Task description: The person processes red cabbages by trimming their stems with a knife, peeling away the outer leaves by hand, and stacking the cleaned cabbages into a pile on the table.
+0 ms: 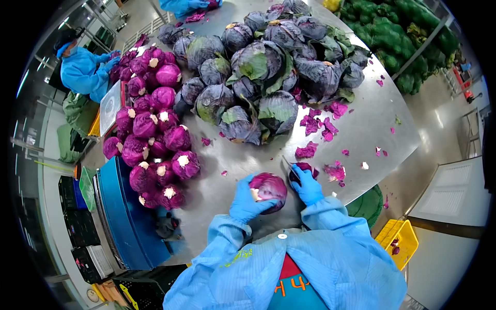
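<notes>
My left hand [244,200], in a blue glove, is wrapped around the side of a peeled red cabbage [270,189] low over the near part of the steel table [227,178]. Its pale cut stem faces my left palm. To its right, my gloved right hand [309,187] is closed on a small knife [286,161], the thin blade pointing up and left past the fingers. A dark purple leaf [306,170] shows at my right fingers, partly hidden by them.
Untrimmed dark cabbages [258,62] are heaped at the back. Trimmed purple cabbages [147,124] are stacked at left beside a scale [111,107] and a blue bin [129,212]. Loose leaves [312,123] lie at right. A yellow crate [397,240] stands below. A co-worker [82,70] is across at left.
</notes>
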Tool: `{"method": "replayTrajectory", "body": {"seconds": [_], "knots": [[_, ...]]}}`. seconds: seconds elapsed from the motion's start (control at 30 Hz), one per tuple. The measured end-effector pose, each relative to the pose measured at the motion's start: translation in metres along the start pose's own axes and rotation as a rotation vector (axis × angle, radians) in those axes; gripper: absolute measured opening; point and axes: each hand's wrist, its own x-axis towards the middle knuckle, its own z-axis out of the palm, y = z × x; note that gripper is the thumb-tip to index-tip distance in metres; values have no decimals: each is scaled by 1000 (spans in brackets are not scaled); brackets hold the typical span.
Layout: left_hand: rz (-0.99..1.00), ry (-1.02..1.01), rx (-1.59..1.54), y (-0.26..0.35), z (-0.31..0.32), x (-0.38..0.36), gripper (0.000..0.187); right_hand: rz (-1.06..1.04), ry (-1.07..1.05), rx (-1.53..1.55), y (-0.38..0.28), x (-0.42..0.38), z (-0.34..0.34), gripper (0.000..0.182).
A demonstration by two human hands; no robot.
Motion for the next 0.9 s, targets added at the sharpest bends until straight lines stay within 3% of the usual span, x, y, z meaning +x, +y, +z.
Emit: {"method": "replayTrajectory", "body": {"seconds": [0.07, 0.1, 0.13, 0.2, 0.27, 0.33, 0.37, 0.4, 0.47, 0.53, 0.6, 0.63, 0.73, 0.87, 0.9], "knots": [[-139, 161, 21, -24, 5, -6, 105, 82, 68, -23, 9, -14, -8, 59], [-52, 291, -192, -4, 3, -5, 109, 58, 168, -25, 27, -22, -11, 59], [34, 198, -84, -8, -1, -6, 111, 35, 274, -24, 48, -29, -15, 59], [214, 9, 121, -16, -7, -3, 115, 186, 355, -12, 67, -51, -45, 56], [181, -131, 165, 10, -19, -3, 120, 522, 257, -198, 86, -69, -77, 51], [203, -201, 238, 22, -19, 3, 119, 278, 512, -234, 99, -87, -95, 48], [-36, -242, 296, 36, -14, 17, 123, 151, 635, -250, 105, -92, -102, 47], [-7, -199, 351, 36, -13, 23, 124, 212, 605, -265, 112, -90, -103, 45], [58, -146, 467, 39, -8, 30, 127, -37, 628, 178, 75, -81, -94, 45], [124, -55, 393, 40, 4, 42, 125, 69, 376, 177, 31, -67, -84, 48], [90, -1, 210, 38, 19, 50, 118, 162, 208, 411, -8, -51, -64, 44], [9, -43, 266, 47, 16, 50, 119, 68, 215, 310, -13, -43, -47, 43], [-299, -287, 99, 49, -4, 55, 119, 195, -51, 474, -43, -31, -43, 47], [367, 3, 288, 40, 31, 38, 120, 76, 100, 35, -38, -30, -29, 50], [391, -122, 345, 39, 31, 36, 129, 95, 111, 71, -35, -31, -30, 51]]}}
